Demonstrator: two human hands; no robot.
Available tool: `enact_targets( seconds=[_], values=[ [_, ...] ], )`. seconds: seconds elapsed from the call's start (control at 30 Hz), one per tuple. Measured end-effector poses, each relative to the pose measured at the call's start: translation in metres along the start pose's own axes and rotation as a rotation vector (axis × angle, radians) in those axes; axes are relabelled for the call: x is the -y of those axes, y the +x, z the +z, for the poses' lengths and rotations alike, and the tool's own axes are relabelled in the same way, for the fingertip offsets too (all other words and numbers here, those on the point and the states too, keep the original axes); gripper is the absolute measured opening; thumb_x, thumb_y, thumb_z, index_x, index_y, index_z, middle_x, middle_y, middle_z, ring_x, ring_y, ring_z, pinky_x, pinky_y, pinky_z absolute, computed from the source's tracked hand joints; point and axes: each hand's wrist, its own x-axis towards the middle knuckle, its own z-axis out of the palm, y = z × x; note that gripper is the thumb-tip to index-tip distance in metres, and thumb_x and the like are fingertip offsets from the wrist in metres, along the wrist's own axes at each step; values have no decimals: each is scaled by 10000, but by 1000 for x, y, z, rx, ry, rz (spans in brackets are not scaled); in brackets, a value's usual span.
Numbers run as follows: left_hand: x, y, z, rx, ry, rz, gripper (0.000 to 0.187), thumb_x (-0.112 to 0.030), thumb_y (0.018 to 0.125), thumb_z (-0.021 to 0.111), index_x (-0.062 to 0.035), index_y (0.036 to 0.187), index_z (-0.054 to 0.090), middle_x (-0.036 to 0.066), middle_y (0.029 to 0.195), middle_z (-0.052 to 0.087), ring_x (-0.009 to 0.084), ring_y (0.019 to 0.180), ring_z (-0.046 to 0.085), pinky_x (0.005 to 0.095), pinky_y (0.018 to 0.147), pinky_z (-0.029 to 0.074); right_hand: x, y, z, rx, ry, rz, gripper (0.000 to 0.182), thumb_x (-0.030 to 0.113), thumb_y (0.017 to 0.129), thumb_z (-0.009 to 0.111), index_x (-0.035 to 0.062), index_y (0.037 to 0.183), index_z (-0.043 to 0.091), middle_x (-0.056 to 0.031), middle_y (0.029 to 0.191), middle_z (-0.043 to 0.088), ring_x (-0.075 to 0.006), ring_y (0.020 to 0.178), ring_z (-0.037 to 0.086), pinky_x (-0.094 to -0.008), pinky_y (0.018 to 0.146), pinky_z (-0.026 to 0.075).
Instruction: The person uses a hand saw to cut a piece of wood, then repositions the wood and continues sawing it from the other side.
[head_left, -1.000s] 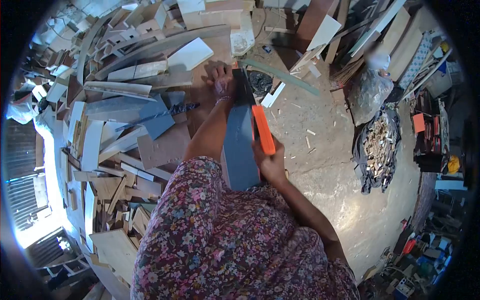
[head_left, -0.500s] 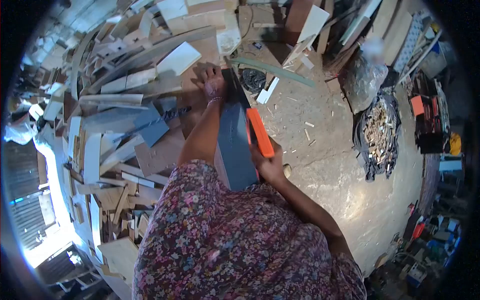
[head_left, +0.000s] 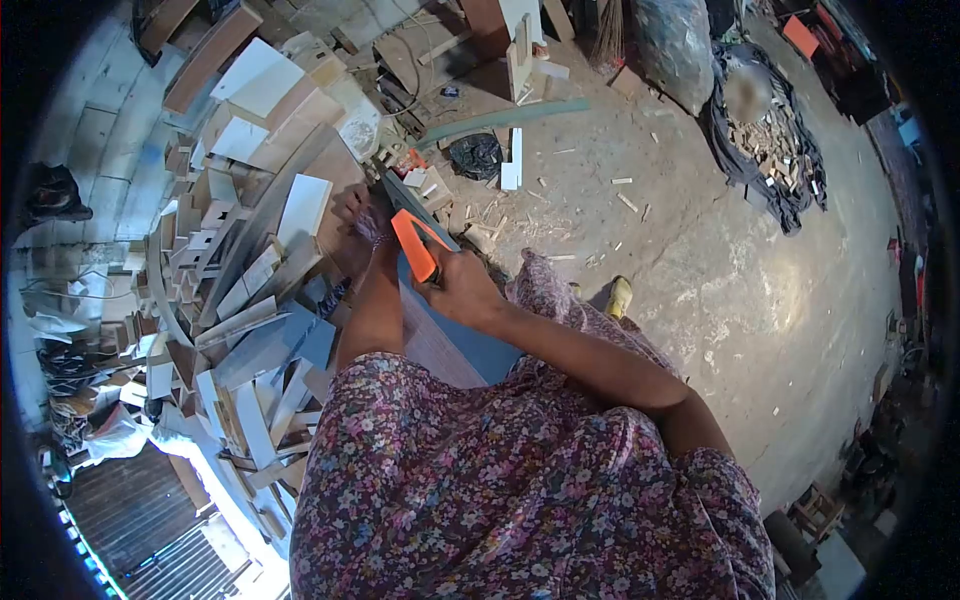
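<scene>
My right hand (head_left: 460, 285) is wrapped around the orange handle (head_left: 412, 250) of a handsaw. The saw's dark blade (head_left: 415, 205) points away from me, along the outer side of the work surface. My left hand (head_left: 367, 217) lies just left of the saw with its fingers spread, pressing down on brown wood; a beaded bracelet circles that wrist. Between my forearms a long blue-grey board (head_left: 465, 350) runs from my lap toward the saw. Whatever the saw teeth touch is hidden from me.
Wood offcuts (head_left: 250, 270) are heaped on my left. A black plastic bag (head_left: 476, 155), a white strip (head_left: 512, 160) and a green strip (head_left: 530, 115) lie ahead. Wood chips fill a dark cloth (head_left: 775, 150) at the far right. A yellow shoe (head_left: 619, 297) shows on the concrete floor (head_left: 700, 330).
My view has turned, so the surroundings have shifted. My right hand and the saw have moved forward, close to my left hand. My left hand stays spread on the wood.
</scene>
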Motion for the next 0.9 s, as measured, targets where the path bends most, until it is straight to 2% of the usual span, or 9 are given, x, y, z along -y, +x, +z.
enact_targets(
  seconds=[0.13, 0.23, 0.33, 0.43, 0.57, 0.77, 0.83, 0.9],
  values=[
    [0, 13, 9, -5, -20, -84, 365, -301, 782, 478, -100, 1087, 489, 129, 1120, 441, 364, 1114, 364, 546, 859, 299, 2, -1, -3, 6, -14, 36, 284, 145, 699, 615, 33, 938, 511, -222, 683, 569, -383, 671, 575, -421, 618, 468],
    [0, 12, 16, -10, -37, -149, 355, -310, 787, 475, -104, 1075, 493, 125, 1119, 441, 368, 1111, 363, 553, 856, 288, 3, -1, -7, -24, -160, 54, 294, 187, 717, 631, 31, 937, 515, -223, 691, 573, -392, 662, 573, -418, 607, 471],
    [0, 9, 20, -23, -62, -211, 345, -320, 791, 472, -108, 1063, 497, 121, 1117, 441, 371, 1108, 361, 560, 852, 278, 5, -2, -8, -65, -158, 88, 334, 231, 743, 637, 11, 952, 498, -220, 689, 572, -404, 662, 567, -429, 591, 463],
    [-4, 7, 21, -47, -90, -278, 336, -329, 796, 469, -112, 1051, 501, 116, 1116, 441, 375, 1105, 360, 566, 849, 268, 2, -6, -6, -102, -107, 9, 366, 259, 763, 631, -15, 951, 478, -220, 699, 560, -412, 685, 562, -446, 587, 451],
    [-3, 7, 27, -69, -140, -371, 326, -341, 802, 466, -118, 1036, 506, 111, 1114, 442, 379, 1101, 358, 575, 844, 254, 1, -10, -5, -12, -93, 45, 353, 242, 772, 619, -25, 942, 462, -232, 713, 541, -422, 705, 549, -457, 595, 441],
    [-2, 12, 41, -81, -211, -497, 313, -360, 812, 460, -126, 1012, 513, 103, 1111, 442, 386, 1096, 355, 589, 838, 234, 9, -2, -10, -34, -60, 57, 286, 174, 754, 604, -37, 907, 488, -284, 789, 532, -434, 727, 541, -442, 616, 445],
    [0, 15, 47, -92, -197, -487, 325, -370, 802, 468, -129, 1014, 516, 106, 1109, 443, 380, 1101, 349, 582, 843, 233, 4, 0, -4, -110, -85, -54, 260, 161, 742, 603, -37, 880, 504, -267, 739, 546, -422, 695, 552, -431, 594, 446],
    [1, 13, 43, -102, -183, -478, 337, -381, 792, 476, -133, 1016, 519, 110, 1107, 444, 375, 1106, 344, 576, 848, 232, 0, 7, -1, -100, -64, -41, 270, 181, 749, 610, -35, 873, 508, -249, 689, 543, -409, 657, 555, -422, 578, 445]
  ],
)
